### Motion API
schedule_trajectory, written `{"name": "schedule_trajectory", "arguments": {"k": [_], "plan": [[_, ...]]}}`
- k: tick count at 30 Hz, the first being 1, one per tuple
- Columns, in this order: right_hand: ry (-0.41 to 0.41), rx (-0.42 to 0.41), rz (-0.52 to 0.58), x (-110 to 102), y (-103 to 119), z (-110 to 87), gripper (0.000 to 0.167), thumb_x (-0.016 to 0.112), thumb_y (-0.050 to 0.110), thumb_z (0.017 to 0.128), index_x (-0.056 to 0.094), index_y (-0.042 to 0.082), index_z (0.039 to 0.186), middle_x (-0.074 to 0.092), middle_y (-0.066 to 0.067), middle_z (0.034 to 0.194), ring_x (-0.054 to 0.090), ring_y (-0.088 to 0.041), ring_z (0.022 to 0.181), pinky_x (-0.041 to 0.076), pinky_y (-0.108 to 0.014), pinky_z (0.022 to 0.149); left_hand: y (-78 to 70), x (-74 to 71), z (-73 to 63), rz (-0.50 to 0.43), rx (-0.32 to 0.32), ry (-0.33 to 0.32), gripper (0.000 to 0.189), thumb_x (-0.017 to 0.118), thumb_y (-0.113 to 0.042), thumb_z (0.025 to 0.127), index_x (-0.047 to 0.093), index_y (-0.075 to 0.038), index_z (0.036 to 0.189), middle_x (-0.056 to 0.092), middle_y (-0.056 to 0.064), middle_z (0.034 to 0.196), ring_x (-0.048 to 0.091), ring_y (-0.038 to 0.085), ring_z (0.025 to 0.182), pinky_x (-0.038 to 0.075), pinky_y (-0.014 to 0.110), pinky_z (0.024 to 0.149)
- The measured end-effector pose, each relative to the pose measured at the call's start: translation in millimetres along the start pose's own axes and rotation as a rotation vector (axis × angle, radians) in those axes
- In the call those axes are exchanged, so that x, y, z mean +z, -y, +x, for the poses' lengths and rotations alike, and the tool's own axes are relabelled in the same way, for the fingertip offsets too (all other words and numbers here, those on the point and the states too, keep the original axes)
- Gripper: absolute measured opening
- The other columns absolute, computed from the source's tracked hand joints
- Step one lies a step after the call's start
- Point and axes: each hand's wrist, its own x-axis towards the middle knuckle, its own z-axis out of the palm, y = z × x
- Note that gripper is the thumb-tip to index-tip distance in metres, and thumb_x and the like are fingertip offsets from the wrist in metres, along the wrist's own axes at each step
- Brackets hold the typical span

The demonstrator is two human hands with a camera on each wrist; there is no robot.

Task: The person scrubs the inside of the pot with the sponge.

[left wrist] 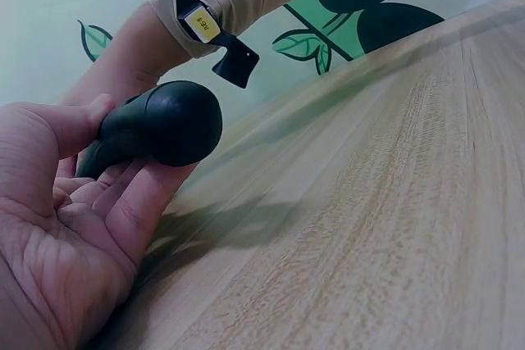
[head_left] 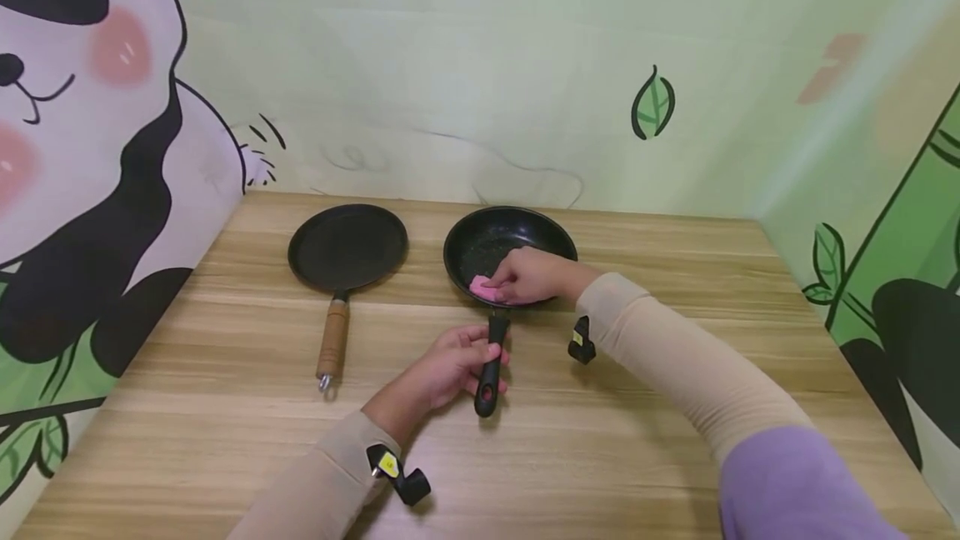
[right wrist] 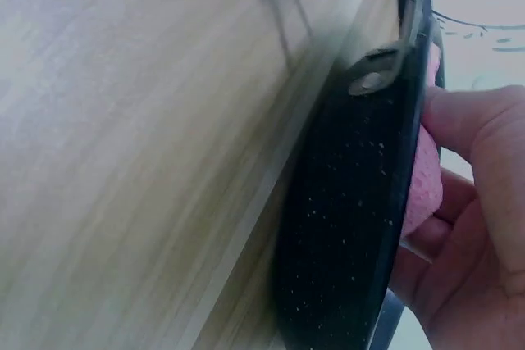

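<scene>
A black frying pan (head_left: 495,232) rests on the wooden table, its handle (head_left: 491,373) pointing toward me. My left hand (head_left: 457,361) grips that handle, thumb on top and fingers beneath; the handle's rounded end (left wrist: 184,123) shows in the left wrist view. Over the near side of the pan, my right hand (head_left: 528,273) holds a pink cloth (head_left: 483,288) against the inside. In the right wrist view, the pink cloth (right wrist: 425,178) sits between the fingers and the pan's rim, and the pan's speckled outer wall (right wrist: 340,227) faces the camera. Part of the cloth is hidden by the hand.
Left of the frying pan lies a flat black griddle pan (head_left: 348,244) with a wooden handle (head_left: 333,340). A wall with panda and leaf pictures (head_left: 450,90) stands behind the table (head_left: 225,407). Each wrist wears a small black camera mount (head_left: 401,473).
</scene>
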Motion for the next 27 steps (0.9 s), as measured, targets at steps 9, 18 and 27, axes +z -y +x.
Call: {"name": "schedule_trajectory", "arguments": {"k": [9, 18, 27], "plan": [[-0.164, 0.056, -0.211, 15, 9, 1.7, 0.021, 0.074, 0.018, 0.092, 0.079, 0.015, 0.112, 0.073, -0.005, 0.108, 0.069, -0.021, 0.105, 0.053, -0.036, 0.096, -0.2, 2.3, -0.2, 0.002, -0.013, -0.009, 0.044, 0.046, -0.007, 0.106, 0.035, 0.013, 0.143, 0.063, 0.002, 0.096, 0.073, 0.022, 0.072, 0.058, 0.032, 0.057], [-0.174, 0.134, -0.219, 9, 0, 17.3, 0.024, 0.076, 0.025, 0.091, 0.078, 0.02, 0.115, 0.074, -0.002, 0.115, 0.067, -0.02, 0.112, 0.052, -0.038, 0.099, -3.9, -1.4, 0.6, 0.011, -0.028, -0.034, 0.046, 0.046, -0.006, 0.107, 0.034, 0.01, 0.148, 0.064, 0.001, 0.098, 0.073, 0.021, 0.074, 0.06, 0.036, 0.06], [-0.24, 0.241, -0.32, 1, -30, 35.4, 0.021, 0.069, 0.017, 0.097, 0.078, 0.018, 0.116, 0.075, -0.004, 0.113, 0.069, -0.024, 0.104, 0.053, -0.042, 0.095, -1.0, 2.4, 0.9, 0.009, -0.048, -0.042, 0.046, 0.048, -0.008, 0.107, 0.035, 0.008, 0.148, 0.064, 0.001, 0.1, 0.073, 0.021, 0.076, 0.06, 0.037, 0.063]]}}
